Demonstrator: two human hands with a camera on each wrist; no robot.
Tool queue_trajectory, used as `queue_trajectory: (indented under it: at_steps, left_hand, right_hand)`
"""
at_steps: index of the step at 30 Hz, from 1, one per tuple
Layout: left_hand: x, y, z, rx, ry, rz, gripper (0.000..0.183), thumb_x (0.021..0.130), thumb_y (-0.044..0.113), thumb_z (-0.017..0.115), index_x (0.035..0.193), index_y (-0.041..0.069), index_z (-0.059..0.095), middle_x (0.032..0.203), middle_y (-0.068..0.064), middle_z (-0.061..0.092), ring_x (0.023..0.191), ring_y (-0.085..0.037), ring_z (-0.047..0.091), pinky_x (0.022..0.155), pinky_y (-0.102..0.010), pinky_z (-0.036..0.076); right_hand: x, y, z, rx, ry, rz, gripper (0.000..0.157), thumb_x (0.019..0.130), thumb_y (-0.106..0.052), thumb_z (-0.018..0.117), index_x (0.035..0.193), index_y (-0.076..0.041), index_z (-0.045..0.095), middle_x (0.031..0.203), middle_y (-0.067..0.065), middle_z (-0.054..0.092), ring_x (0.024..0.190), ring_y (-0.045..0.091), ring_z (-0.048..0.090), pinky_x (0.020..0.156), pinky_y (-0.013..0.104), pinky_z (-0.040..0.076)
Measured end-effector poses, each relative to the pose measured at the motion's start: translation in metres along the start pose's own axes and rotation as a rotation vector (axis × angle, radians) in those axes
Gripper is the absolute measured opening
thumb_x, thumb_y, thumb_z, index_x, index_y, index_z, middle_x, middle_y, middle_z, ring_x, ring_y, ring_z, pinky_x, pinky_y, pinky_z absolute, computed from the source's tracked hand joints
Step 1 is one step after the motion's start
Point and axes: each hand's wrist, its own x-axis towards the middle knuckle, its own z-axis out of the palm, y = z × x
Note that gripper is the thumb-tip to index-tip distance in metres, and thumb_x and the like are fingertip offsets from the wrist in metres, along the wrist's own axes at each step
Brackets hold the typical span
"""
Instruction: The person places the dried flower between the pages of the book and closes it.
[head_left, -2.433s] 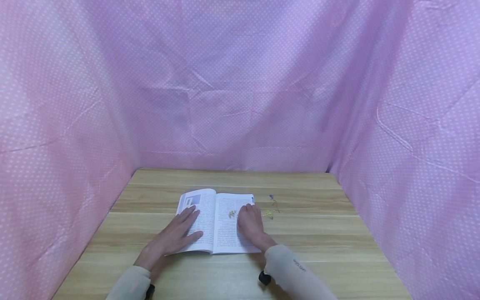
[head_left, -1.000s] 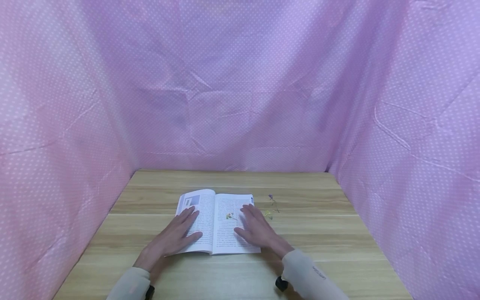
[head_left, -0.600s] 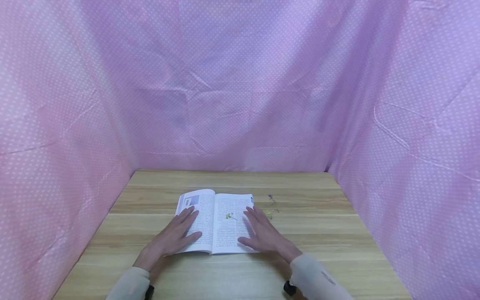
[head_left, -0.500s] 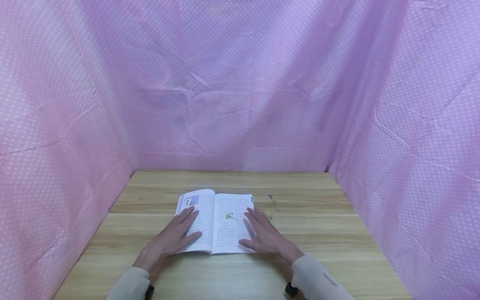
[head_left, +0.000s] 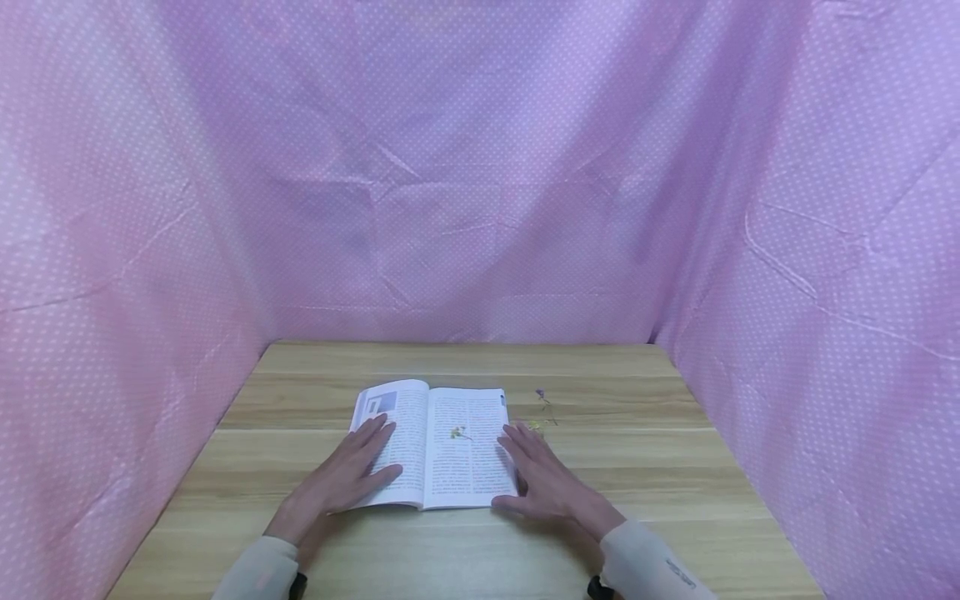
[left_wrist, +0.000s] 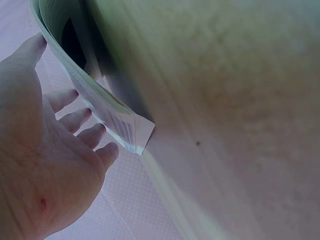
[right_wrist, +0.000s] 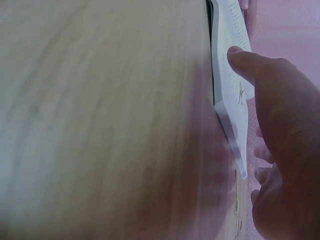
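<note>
Pink dotted cloth (head_left: 480,167) hangs round three sides of the tabletop (head_left: 600,367), where a book (head_left: 448,485) lies open. One small sprig (head_left: 456,432) rests on its right page, stem pointing toward the outer edge. The left hand (head_left: 336,478) lies over the left page, fingers spread and thumb apart, pinching nothing. The right hand (head_left: 546,478) is at the right page's outer edge, fingers extended, thumb apart near the lower corner; it pinches nothing, and I cannot tell how firmly it touches the paper. Just past its fingertips is a yellow flower (head_left: 535,425), with a purple flower (head_left: 541,393) farther back.

Holding the book flat seems the step in hand. Its left page bows upward, so a light, even press suits it. The sprig looks easily shifted: slow movements at the margin are safest.
</note>
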Motion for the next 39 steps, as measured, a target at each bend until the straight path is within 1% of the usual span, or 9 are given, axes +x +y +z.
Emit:
queue_trajectory:
  at_steps: [5,12,14,22,26,39]
  left_hand:
    - [-0.0009,-0.0016,0.0001,0.0,-0.003,-0.002,0.085,0.112,0.058,0.062,0.176,0.007,0.038,0.187,-0.02,0.029,0.174,-0.05,0.026,0.139,-0.073,0.027]
    - [-0.0002,-0.0015,0.002,-0.005,0.0,0.002,0.084,0.112,0.057,0.063,0.175,0.007,0.04,0.187,-0.022,0.03,0.173,-0.052,0.027,0.138,-0.074,0.027]
    - [-0.0005,-0.0014,0.0017,0.003,-0.001,0.01,0.084,0.113,0.057,0.062,0.175,0.007,0.039,0.186,-0.022,0.03,0.173,-0.053,0.028,0.138,-0.075,0.028]
    - [-0.0016,-0.0008,-0.0011,0.004,-0.007,-0.001,0.083,0.113,0.058,0.061,0.176,0.008,0.039,0.187,-0.02,0.03,0.174,-0.05,0.026,0.139,-0.073,0.027]
    - [-0.0018,-0.0007,-0.0017,0.013,-0.005,0.001,0.083,0.113,0.058,0.06,0.176,0.008,0.039,0.187,-0.02,0.03,0.174,-0.05,0.026,0.139,-0.073,0.028]
    - [-0.0004,-0.0026,0.0007,0.02,0.008,-0.001,0.085,0.112,0.059,0.062,0.176,0.008,0.039,0.187,-0.02,0.031,0.173,-0.05,0.027,0.139,-0.073,0.028]
  right_hand:
    - [-0.0016,0.004,0.0018,-0.018,-0.023,-0.006,0.108,0.099,-0.073,0.073,0.175,-0.005,0.038,0.188,0.019,0.026,0.177,0.046,0.019,0.144,0.066,0.016]
    - [-0.0016,0.0082,0.0057,-0.026,-0.05,0.003,0.103,0.099,-0.076,0.07,0.174,-0.011,0.043,0.188,0.014,0.028,0.177,0.043,0.02,0.145,0.065,0.016]
    - [-0.0015,0.0087,0.0061,-0.031,-0.05,0.004,0.103,0.099,-0.076,0.07,0.174,-0.011,0.044,0.188,0.014,0.029,0.177,0.042,0.021,0.145,0.064,0.017]
    - [-0.0015,0.0088,0.0057,-0.024,-0.05,0.008,0.101,0.099,-0.074,0.072,0.174,-0.012,0.044,0.188,0.011,0.03,0.178,0.042,0.021,0.146,0.064,0.017]
    - [-0.0013,0.0087,0.0052,-0.023,-0.051,0.006,0.101,0.099,-0.074,0.072,0.174,-0.012,0.045,0.188,0.012,0.03,0.177,0.043,0.02,0.145,0.065,0.016]
    - [-0.0009,0.0098,0.0044,-0.016,-0.051,-0.001,0.099,0.1,-0.073,0.072,0.173,-0.011,0.046,0.188,0.014,0.029,0.177,0.044,0.02,0.145,0.065,0.016]
